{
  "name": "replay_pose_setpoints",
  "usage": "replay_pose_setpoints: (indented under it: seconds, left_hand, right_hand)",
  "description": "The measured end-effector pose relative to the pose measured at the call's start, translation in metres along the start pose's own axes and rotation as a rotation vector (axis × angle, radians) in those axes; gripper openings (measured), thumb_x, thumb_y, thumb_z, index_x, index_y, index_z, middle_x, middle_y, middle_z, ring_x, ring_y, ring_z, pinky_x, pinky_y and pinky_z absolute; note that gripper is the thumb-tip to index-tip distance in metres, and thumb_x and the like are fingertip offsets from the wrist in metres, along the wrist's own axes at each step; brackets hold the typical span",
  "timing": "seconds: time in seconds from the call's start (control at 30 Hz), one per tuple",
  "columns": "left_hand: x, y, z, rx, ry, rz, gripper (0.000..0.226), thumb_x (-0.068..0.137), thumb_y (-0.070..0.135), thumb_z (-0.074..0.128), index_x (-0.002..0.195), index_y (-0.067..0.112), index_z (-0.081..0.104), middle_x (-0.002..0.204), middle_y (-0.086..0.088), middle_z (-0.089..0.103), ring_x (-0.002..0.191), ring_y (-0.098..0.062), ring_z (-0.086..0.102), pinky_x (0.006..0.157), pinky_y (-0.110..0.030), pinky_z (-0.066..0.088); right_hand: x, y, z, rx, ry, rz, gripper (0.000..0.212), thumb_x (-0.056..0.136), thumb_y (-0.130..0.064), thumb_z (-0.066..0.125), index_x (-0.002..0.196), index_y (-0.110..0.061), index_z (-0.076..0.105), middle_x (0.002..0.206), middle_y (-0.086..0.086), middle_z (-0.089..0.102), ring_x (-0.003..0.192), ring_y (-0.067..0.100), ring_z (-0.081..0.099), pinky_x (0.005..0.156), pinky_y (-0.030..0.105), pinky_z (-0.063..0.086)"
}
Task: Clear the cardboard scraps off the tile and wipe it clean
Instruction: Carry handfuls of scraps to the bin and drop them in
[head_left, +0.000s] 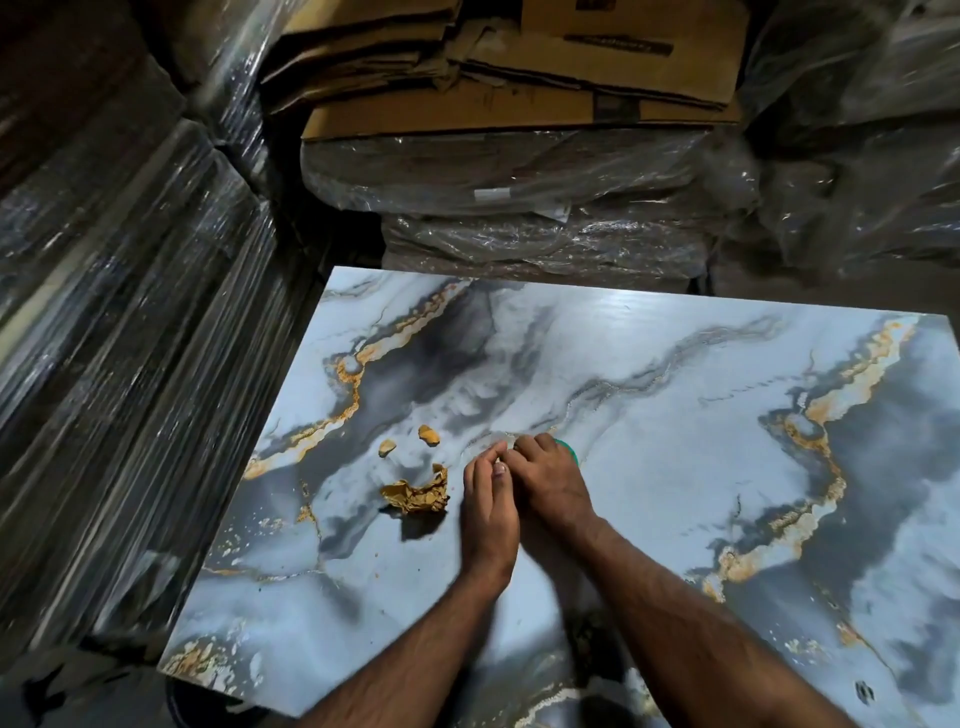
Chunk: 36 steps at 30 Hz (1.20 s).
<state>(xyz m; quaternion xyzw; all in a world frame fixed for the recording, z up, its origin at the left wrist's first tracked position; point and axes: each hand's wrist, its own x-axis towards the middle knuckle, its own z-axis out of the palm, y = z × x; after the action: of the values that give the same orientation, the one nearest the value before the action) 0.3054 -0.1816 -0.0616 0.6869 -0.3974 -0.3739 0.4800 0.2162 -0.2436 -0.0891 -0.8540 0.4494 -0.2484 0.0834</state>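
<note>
Your hands, left hand (488, 512) and right hand (550, 480), meet fingertip to fingertip on the glossy tile (649, 415); the crumpled cardboard scrap (418, 493) beside them looks light, easily pinched anywhere.

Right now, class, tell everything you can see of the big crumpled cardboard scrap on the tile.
The crumpled cardboard scrap is tan-brown, torn and creased into a loose, ragged wad. It lies on the marble-look tile, casting a dark shadow towards the viewer, just left of the left hand, which seems not to touch it. Two smaller scraps lie beyond it.
</note>
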Motion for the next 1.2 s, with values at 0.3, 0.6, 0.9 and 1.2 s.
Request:
replay_pose_setpoints:
  seconds: [0.3, 0.6, 0.9, 1.2]
  left_hand:
    - [-0.005, 0.0, -0.009, 0.205, -0.011, -0.029, 0.039, 0.097, 0.021, 0.042, 0.134, 0.013, 0.05, 0.13, -0.001, 0.053, 0.117, -0.004, 0.049, 0.099, -0.012, 0.032]
    - [-0.015, 0.027, 0.03, -0.144, 0.055, -0.343, 0.036, 0.081, 0.068, 0.043, 0.11, 0.051, 0.056, 0.126, 0.015, 0.061, 0.117, -0.01, 0.057, 0.107, -0.04, 0.041]
    - [-0.005, 0.099, 0.026, -0.666, 0.158, -0.582, 0.037, 0.099, 0.039, 0.046, 0.106, 0.011, 0.069, 0.096, -0.008, 0.07, 0.089, -0.02, 0.068, 0.081, -0.031, 0.053]
    - [-0.003, 0.129, -0.081, -0.854, 0.184, -0.64, 0.032, 0.097, 0.04, 0.046, 0.087, 0.018, 0.068, 0.09, -0.005, 0.069, 0.085, -0.021, 0.065, 0.086, -0.034, 0.052]
  right_hand:
    - [0.026, 0.024, -0.033, 0.383, -0.152, 0.464, 0.026, 0.069, -0.022, 0.073, 0.092, -0.012, 0.068, 0.084, 0.007, 0.068, 0.076, 0.025, 0.06, 0.064, 0.029, 0.038]
    - [0.012, 0.014, -0.071, 0.729, 0.106, 0.857, 0.015, 0.072, -0.028, 0.065, 0.071, -0.014, 0.059, 0.061, -0.004, 0.06, 0.058, 0.007, 0.053, 0.061, 0.029, 0.041]
    - [0.009, -0.048, -0.09, 0.88, 0.095, 0.679, 0.006, 0.083, -0.023, 0.074, 0.088, -0.021, 0.071, 0.077, -0.008, 0.071, 0.074, 0.0, 0.066, 0.066, 0.021, 0.052]
    - [0.049, -0.143, -0.084, 1.043, 0.004, 0.512, 0.033, 0.067, -0.041, 0.054, 0.095, -0.025, 0.063, 0.104, 0.007, 0.063, 0.101, 0.022, 0.06, 0.094, 0.034, 0.047]
